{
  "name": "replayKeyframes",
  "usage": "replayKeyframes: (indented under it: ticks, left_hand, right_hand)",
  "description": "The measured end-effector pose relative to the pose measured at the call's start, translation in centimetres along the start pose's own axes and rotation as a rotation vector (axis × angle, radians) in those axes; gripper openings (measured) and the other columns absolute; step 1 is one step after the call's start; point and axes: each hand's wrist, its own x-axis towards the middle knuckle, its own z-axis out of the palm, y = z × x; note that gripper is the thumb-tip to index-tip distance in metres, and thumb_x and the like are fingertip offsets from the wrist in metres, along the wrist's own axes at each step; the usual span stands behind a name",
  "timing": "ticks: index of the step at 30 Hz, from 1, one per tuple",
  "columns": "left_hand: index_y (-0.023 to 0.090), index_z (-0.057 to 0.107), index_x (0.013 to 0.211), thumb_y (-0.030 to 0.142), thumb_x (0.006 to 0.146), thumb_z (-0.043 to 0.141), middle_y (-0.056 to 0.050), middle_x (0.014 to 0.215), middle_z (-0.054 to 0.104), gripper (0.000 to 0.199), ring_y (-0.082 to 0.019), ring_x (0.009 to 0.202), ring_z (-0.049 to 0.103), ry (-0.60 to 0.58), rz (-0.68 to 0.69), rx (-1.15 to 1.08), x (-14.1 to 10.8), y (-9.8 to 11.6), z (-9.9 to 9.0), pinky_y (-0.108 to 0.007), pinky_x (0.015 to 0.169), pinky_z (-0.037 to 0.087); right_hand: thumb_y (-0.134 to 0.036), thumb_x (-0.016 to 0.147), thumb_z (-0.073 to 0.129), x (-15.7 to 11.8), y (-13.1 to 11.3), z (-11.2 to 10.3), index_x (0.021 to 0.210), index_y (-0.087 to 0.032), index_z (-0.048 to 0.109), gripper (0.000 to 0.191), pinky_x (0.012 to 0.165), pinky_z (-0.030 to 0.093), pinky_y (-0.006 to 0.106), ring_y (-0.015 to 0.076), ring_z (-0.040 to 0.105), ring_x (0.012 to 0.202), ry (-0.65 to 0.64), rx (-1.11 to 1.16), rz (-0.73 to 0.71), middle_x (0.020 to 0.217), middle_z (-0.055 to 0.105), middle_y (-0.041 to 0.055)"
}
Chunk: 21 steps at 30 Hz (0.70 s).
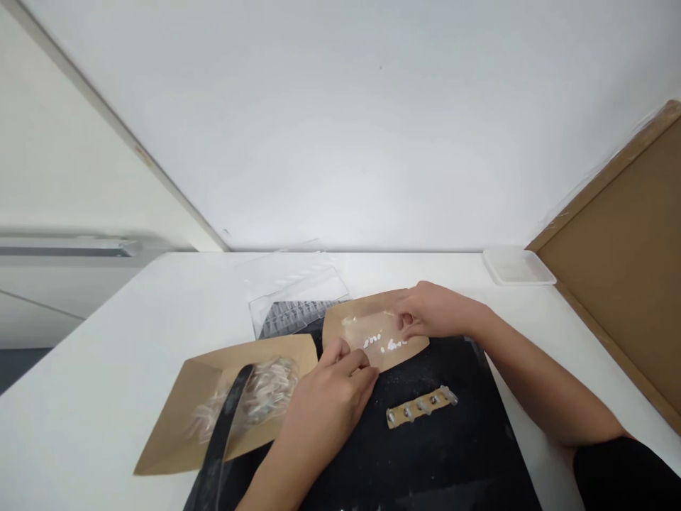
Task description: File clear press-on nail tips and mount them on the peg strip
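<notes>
— Where is the work being done?

— On a kraft paper tray (362, 305) lying on a black mat (457, 454), with small white pieces (383, 345) scattered on it.

— And the grip?

— The left hand (327, 404) is curled at the tray's near edge, and the right hand (433, 310) at its far end, with fingertips bent down. Whether either grip is closed on the tray or only pressing cannot be told from this view.

— How is this done well?

— Contact is best kept to the edges, with the tray held level, so the white pieces are left undisturbed.

— What lies nearby?

— A second kraft tray (213, 397) of clear pieces (260, 394) sits beside the left hand, and a strip of tan card (420, 410) set with small studs lies on the mat.
</notes>
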Motion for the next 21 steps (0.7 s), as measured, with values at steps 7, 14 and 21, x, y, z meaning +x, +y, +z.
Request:
replayKeyframes:
  ticks: [7, 14, 21]
  left_hand:
    - [0.018, 0.071, 0.081, 0.018, 0.103, 0.060, -0.005, 0.081, 0.064, 0.025, -0.024, 0.084, 0.045, -0.003, 0.009, 0.015, 0.0, -0.1, -0.1, -0.036, 0.073, 0.041]
    - [0.019, 0.073, 0.085, 0.018, 0.103, 0.061, -0.005, 0.081, 0.065, 0.021, -0.024, 0.086, 0.046, 0.020, -0.007, 0.021, 0.1, 0.1, -0.3, -0.035, 0.072, 0.043]
    - [0.019, 0.073, 0.085, 0.016, 0.102, 0.062, -0.005, 0.081, 0.064, 0.020, -0.024, 0.086, 0.046, 0.018, 0.012, 0.013, 0.1, 0.2, -0.4, -0.036, 0.072, 0.043]
  right_hand:
    - [-0.010, 0.081, 0.081, 1.1, 0.2, 1.8, 0.080, -0.020, 0.079, 0.011, 0.074, 0.038, 0.028, 0.0155, 0.067, 0.082, -0.116, -0.041, 0.005, 0.085, 0.079, -0.0010]
    - [-0.005, 0.081, 0.078, 1.4, 0.6, 2.5, 0.078, -0.018, 0.080, 0.014, 0.070, 0.038, 0.026, 0.0137, 0.063, 0.076, -0.023, -0.022, -0.098, 0.082, 0.076, 0.0014]
    - [-0.007, 0.084, 0.076, 1.9, 0.5, 2.9, 0.082, -0.020, 0.082, 0.014, 0.072, 0.040, 0.026, 0.0141, 0.062, 0.075, 0.029, -0.022, -0.117, 0.081, 0.074, 0.0021]
